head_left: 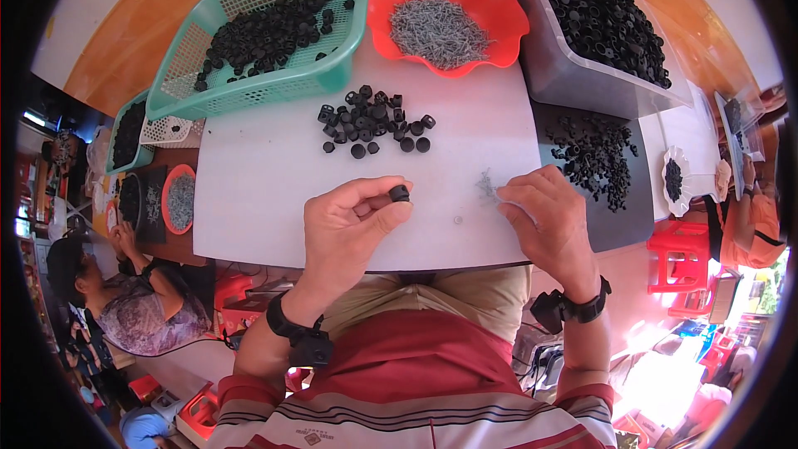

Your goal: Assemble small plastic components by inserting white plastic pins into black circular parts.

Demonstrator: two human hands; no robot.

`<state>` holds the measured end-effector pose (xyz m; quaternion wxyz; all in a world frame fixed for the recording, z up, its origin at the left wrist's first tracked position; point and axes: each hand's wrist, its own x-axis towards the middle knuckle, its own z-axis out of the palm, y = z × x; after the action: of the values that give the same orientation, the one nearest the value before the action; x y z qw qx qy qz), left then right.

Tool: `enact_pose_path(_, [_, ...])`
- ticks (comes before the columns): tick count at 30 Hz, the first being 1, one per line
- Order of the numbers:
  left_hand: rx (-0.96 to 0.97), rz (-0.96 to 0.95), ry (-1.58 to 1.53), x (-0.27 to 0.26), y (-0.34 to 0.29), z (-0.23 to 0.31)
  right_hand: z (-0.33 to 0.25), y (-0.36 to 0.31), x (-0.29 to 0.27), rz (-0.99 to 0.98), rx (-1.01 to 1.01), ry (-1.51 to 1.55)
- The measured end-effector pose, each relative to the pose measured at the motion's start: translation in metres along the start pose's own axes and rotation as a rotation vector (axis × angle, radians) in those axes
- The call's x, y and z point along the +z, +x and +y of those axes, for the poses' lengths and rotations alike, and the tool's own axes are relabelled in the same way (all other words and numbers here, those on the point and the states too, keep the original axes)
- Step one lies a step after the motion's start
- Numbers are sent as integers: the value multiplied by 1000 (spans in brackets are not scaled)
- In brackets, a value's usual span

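Red bowl [504,15] holds grey bits [439,31]; left grip [345,220] pinches black cap [400,194], right grip [550,209] unclear.

1 held black part [400,194], 2 green baskets [258,96], 1 scalloped red bowl [504,21].

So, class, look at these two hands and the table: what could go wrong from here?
1. The small, round black plastic part pinched by the left hand might slip, as only thumb and fingers hold it.
2. The right hand is beside a little heap of thin grey metal fasteners; a brush could scatter them.
3. A loose cluster of black plastic pieces lies uncontained on the white tabletop; a knock might send some rolling.
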<state>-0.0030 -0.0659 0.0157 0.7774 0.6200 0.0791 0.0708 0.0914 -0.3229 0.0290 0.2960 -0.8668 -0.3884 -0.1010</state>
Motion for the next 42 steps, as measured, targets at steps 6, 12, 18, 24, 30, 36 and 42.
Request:
enact_pose_path(6, [123,28,136,-3,-1,2,-9,4,9,-58,-53,-99])
enact_pose_path(12, [179,17,225,-10,-6,1,-13,6,8,-131,-86,-187])
enact_pose_path(18, [357,94,420,-28,10,18,-13,4,8,-162,-82,-169])
enact_pose_path(24, [587,290,828,-70,47,67,-10,10,6,-184,-180,-195])
enact_pose_path(30, [643,506,1081,-136,123,126,-12,15,3,-230,-241,-229])
enact_pose_path(36, [670,280,952,-69,72,81,-4,3,9,-179,-228,-188])
enact_pose_path(42, [335,-92,581,7,3,21,-12,6,10,-9,-202,2])
